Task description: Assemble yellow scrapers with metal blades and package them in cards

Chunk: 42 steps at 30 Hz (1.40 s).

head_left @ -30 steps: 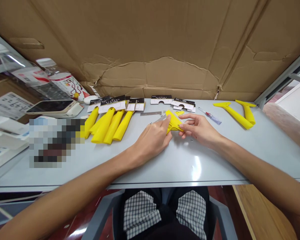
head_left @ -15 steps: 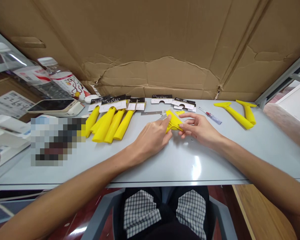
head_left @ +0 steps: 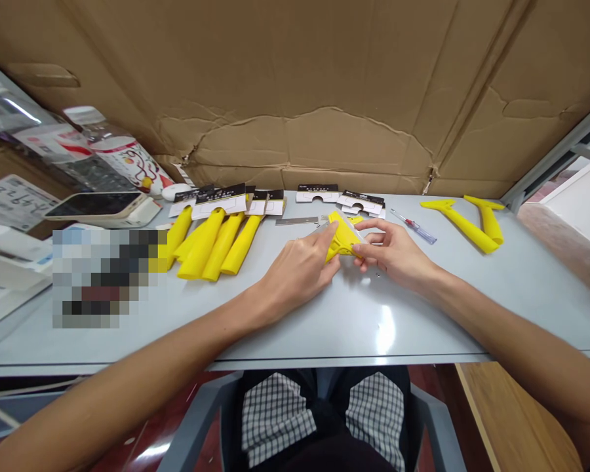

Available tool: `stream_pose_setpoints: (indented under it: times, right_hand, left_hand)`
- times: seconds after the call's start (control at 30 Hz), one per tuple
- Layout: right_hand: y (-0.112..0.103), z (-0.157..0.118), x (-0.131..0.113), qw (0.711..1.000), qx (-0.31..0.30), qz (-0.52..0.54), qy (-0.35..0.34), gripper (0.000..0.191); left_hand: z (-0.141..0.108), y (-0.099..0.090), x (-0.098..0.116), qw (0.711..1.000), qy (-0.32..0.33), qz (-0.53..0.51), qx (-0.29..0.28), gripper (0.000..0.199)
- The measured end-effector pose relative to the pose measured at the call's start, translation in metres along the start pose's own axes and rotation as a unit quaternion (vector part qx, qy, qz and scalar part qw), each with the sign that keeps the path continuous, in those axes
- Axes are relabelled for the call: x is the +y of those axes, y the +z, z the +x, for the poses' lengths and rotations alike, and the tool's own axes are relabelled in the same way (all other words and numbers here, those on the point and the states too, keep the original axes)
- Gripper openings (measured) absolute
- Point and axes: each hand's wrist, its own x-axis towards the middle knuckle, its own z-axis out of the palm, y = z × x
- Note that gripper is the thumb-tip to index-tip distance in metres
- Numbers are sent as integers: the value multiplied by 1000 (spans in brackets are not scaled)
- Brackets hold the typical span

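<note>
I see my left hand (head_left: 299, 269) and right hand (head_left: 393, 252) pinching a yellow scraper (head_left: 343, 236) above the grey table (head_left: 373, 314).

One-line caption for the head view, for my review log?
Both hands, left hand and right hand, hold a yellow plastic scraper above a grey table.

Yellow scraper head (head_left: 343, 237): raised slightly off the counter (head_left: 364, 314) and tipped more upright than a second ago; left hand (head_left: 299, 269) thumb shifted up along its edge; right hand (head_left: 391, 252) pinch moved a little higher
</note>
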Motion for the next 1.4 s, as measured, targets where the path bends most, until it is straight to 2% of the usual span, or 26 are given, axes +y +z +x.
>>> stream_pose_setpoints:
  times: [0.37,0.47,0.53,0.6,0.67,0.73,0.83,0.93,1.0,1.03,1.13,1.2,1.3,1.4]
  right_hand:
    - [0,-1,1,1000,-14,1,1,49]
    - [0,0,-4,999,-9,28,15,47]
    - [-2,2,-9,999,15,46,16,48]
    - [-6,5,-12,997,48,53,11,48]
    - [-12,9,-13,996,76,50,4,45]
    - [-18,13,-12,994,96,43,-4,38]
    - [-25,17,-10,993,113,12,-18,27]
    - [-29,19,-7,988,119,-79,-54,16]
    - [-32,20,-5,968,109,-200,-100,13]
    - [-34,19,-5,947,95,-278,-127,11]
    - [-40,18,-5,852,19,-487,-194,9]
    - [-43,16,-7,814,-45,-544,-199,16]
    - [-47,15,-10,803,-99,-559,-182,21]
    - [-48,16,-8,797,-83,-570,-181,28]
  left_hand:
    - [0,1,-5,1000,-8,-2,-2,57]
    - [3,-3,-8,998,-17,-51,21,56]
    - [5,-9,-9,990,-47,-129,27,58]
    - [7,-16,-9,964,-94,-248,0,59]
    - [7,-21,-9,916,-127,-378,-46,51]
    - [7,-22,-10,861,-139,-482,-82,33]
    - [6,-17,-16,794,-159,-575,-119,18]
    - [6,-10,-22,754,-180,-615,-144,18]
    - [7,-6,-25,738,-184,-633,-145,19]
    - [8,-5,-25,732,-182,-640,-147,20]
    - [9,-3,-26,720,-178,-654,-149,23]
    - [9,-2,-26,715,-179,-662,-135,24]
    - [8,0,-26,712,-175,-669,-125,24]
    - [7,0,-25,714,-170,-667,-129,23]
